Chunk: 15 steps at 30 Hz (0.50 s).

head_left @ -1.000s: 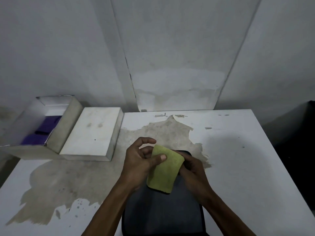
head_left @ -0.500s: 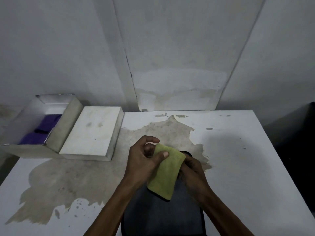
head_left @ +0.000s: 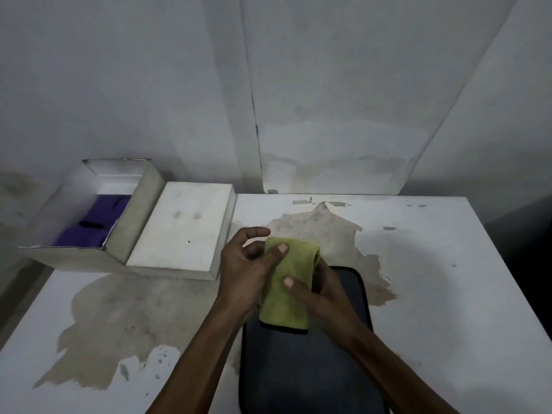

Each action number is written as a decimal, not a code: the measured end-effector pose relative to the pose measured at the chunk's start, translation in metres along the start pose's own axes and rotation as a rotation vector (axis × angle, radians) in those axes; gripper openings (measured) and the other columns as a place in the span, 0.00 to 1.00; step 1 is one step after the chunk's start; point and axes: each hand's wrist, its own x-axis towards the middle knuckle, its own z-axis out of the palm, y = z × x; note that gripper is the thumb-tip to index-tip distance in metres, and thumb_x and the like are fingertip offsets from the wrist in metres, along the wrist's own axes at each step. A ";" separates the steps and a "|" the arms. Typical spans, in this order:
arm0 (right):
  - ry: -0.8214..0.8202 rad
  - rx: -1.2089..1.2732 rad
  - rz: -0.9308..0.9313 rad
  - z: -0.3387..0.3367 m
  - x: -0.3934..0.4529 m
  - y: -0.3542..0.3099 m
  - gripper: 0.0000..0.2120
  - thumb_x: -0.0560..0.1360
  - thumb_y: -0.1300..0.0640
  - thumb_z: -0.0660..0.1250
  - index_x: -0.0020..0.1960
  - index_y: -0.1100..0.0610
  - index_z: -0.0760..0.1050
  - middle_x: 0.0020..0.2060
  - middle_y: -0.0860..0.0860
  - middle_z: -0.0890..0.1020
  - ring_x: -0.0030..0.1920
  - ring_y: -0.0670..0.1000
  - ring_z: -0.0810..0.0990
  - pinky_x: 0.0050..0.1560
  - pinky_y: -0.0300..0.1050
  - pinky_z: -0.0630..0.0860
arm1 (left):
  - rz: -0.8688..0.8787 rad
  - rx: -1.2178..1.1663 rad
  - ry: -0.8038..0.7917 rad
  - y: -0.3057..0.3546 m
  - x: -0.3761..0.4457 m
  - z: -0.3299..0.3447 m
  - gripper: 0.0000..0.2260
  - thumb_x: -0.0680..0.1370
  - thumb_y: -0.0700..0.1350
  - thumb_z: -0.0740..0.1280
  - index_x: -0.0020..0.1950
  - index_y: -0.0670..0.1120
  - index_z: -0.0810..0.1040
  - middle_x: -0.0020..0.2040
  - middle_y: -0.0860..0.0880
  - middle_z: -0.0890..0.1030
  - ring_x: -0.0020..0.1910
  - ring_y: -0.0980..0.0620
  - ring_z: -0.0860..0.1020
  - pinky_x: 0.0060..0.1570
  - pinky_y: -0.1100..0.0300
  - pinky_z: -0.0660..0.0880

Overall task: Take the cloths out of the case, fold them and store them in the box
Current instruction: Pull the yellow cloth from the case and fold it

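Both hands hold a folded green cloth (head_left: pixel 286 289) above the dark case (head_left: pixel 313 369) on the worktop (head_left: pixel 433 294). The left hand (head_left: pixel 245 273) has a grip pinching its upper edge under the thumb; the right hand (head_left: pixel 324 294) has a grip curled round its right side. The open box (head_left: pixel 140 204), holding purple cloths (head_left: pixel 95 225), stands well apart at far left.

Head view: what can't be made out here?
- Dark case: near end cut off by the bottom edge; contents hidden by the green cloth and both hands.
- Box: purple cloths partly hidden by its walls; count unclear.
- Right hand: fingers behind the cloth.
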 end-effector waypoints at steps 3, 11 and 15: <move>0.050 0.009 0.010 0.025 0.009 0.001 0.16 0.77 0.60 0.67 0.63 0.51 0.73 0.56 0.51 0.83 0.55 0.52 0.83 0.47 0.43 0.81 | 0.025 -0.005 -0.004 0.004 0.005 -0.030 0.13 0.69 0.35 0.76 0.50 0.45 0.79 0.39 0.43 0.85 0.37 0.49 0.84 0.34 0.62 0.78; 0.093 -0.062 0.004 0.111 0.053 0.005 0.13 0.77 0.59 0.66 0.62 0.52 0.73 0.53 0.51 0.83 0.52 0.50 0.83 0.43 0.41 0.80 | 0.077 0.215 0.201 0.016 0.033 -0.126 0.17 0.65 0.50 0.78 0.50 0.51 0.79 0.39 0.48 0.85 0.40 0.52 0.84 0.45 0.56 0.80; 0.104 -0.015 -0.001 0.162 0.084 0.013 0.11 0.78 0.61 0.65 0.60 0.53 0.73 0.52 0.53 0.83 0.51 0.52 0.84 0.43 0.43 0.81 | -0.228 0.083 -0.088 0.025 0.049 -0.167 0.24 0.67 0.62 0.71 0.57 0.50 0.79 0.50 0.48 0.85 0.50 0.49 0.84 0.49 0.51 0.81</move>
